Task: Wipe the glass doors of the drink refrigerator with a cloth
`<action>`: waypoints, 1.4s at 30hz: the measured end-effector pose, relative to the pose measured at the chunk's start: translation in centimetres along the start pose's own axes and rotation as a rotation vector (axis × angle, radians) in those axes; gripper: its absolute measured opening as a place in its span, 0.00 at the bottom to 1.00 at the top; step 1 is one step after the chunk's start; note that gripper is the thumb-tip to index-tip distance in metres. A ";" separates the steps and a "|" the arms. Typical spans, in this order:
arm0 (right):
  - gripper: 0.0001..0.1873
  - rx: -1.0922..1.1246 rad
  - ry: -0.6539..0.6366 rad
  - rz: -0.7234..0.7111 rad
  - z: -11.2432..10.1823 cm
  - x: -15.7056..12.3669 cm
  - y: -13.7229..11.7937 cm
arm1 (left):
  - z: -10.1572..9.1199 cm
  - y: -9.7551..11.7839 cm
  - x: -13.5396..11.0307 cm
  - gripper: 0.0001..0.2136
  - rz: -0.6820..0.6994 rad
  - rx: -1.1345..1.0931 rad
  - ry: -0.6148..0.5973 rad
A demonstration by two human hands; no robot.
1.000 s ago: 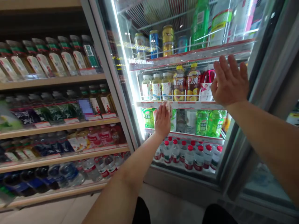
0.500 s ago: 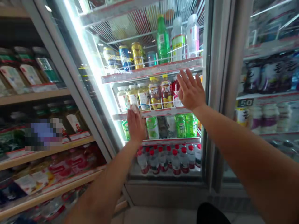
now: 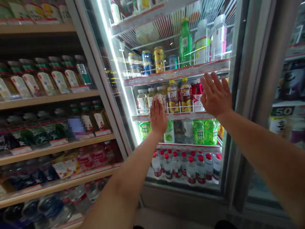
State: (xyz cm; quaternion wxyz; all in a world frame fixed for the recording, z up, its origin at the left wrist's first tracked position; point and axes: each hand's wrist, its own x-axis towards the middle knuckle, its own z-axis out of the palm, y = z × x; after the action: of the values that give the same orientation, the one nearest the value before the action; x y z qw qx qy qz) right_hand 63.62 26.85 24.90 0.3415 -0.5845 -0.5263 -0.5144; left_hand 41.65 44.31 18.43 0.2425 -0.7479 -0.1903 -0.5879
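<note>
Compared with a second ago, the left hand (image 3: pixel 158 120) and the pale crumpled cloth (image 3: pixel 161 99) at its fingertips have been raised. The cloth, then lined up with the shelf rail (image 3: pixel 140 118), is now held above it, and the third white-capped bottle (image 3: pixel 162 89) has been partly covered. The view has been shifted too: the tall green bottle (image 3: pixel 185 39) is no longer cut off at its cap, a row of drinks (image 3: pixel 35 10) has been revealed at upper left, and the dark-clothed knees (image 3: pixel 226 224) have been nearly cropped out.
</note>
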 end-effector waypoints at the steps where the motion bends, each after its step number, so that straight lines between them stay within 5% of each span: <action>1: 0.35 -0.007 0.013 -0.007 0.1 0.0 0.0 | -0.1 0.3 -2.2 0.31 0.055 0.022 -0.022; 4: 0.33 -0.017 0.052 -0.026 0.3 0.0 0.1 | -0.4 0.4 -7.5 0.31 0.224 0.055 -0.123; 6: 0.33 -0.008 0.059 -0.024 0.3 0.0 0.1 | -0.7 -0.1 -7.7 0.29 0.267 0.055 -0.197; 9: 0.34 0.019 0.040 -0.009 0.2 0.0 -0.1 | -1.1 -1.4 -3.1 0.28 0.219 0.019 -0.212; 12: 0.36 0.025 0.020 0.005 0.0 0.0 -0.2 | -1.1 -2.4 1.9 0.29 0.007 -0.021 -0.081; 14: 0.36 0.013 0.012 0.012 -0.1 0.1 -0.2 | -1.1 -2.4 2.3 0.29 -0.101 -0.038 -0.023; 20: 0.39 -0.017 -0.009 0.004 0.1 0.2 0.0 | -1.4 -1.3 -8.7 0.30 0.030 0.024 -0.142; 22: 0.40 -0.018 -0.013 0.000 0.2 0.3 0.1 | -1.3 -2.0 -10.3 0.30 0.089 0.026 -0.199; 24: 0.40 -0.023 -0.012 -0.003 0.2 0.3 0.2 | -1.3 -3.0 -8.7 0.29 0.107 0.026 -0.230; 29: 0.37 -0.051 -0.034 0.009 -0.1 0.4 0.0 | -1.5 -3.8 2.2 0.28 -0.031 0.027 -0.056; 32: 0.35 -0.058 -0.052 0.014 -0.3 0.5 0.0 | -1.1 -2.4 3.9 0.29 -0.067 0.018 -0.012; 35: 0.33 -0.049 -0.048 0.016 -0.3 0.6 0.0 | -0.4 -0.6 -0.3 0.29 0.059 0.000 -0.053; 38: 0.33 -0.029 -0.017 0.004 0.1 0.5 0.1 | 0.0 0.2 -4.8 0.28 0.485 -0.014 -0.159; 40: 0.33 -0.022 0.004 -0.005 0.3 0.5 0.2 | -0.2 0.0 -4.9 0.27 0.645 -0.012 -0.214; 42: 0.34 -0.022 0.016 -0.013 0.5 0.4 0.3 | -0.6 -0.6 -2.0 0.26 0.584 -0.006 -0.231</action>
State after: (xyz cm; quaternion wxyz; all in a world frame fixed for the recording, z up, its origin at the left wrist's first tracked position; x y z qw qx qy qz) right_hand 64.01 27.36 25.22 0.3358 -0.5808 -0.5215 -0.5272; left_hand 40.35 44.47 16.73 0.3757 -0.8334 0.0083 -0.4052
